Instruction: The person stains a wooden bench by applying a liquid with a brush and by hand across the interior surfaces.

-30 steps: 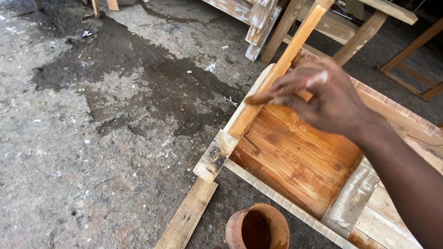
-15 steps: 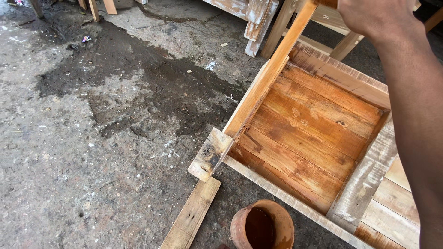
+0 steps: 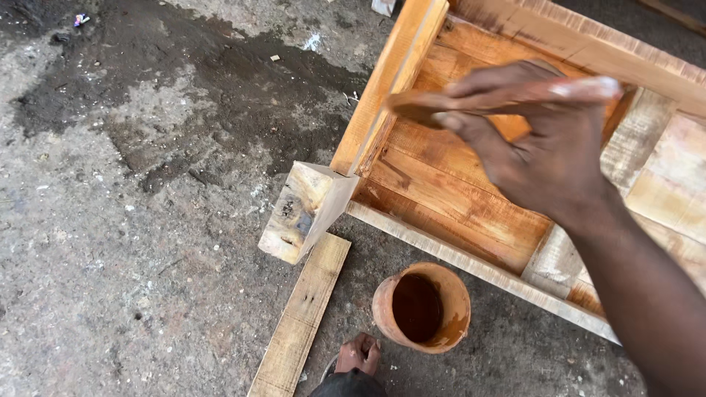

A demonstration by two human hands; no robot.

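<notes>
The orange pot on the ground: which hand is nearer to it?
Right. The right hand is above the wooden frame, up and right of the pot. The left hand is out of view.

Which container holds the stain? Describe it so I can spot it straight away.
Start at the big wooden frame lying on the concrete floor. Just below its near edge sits a small round bucket, beside a loose plank. It is the only round thing there, orange-brown, with dark brown liquid inside.

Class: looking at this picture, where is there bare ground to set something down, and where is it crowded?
Free: the concrete floor left of the wooden frame and loose plank. Crowded: between plank, stain pot and foot, and under the right hand.
</notes>
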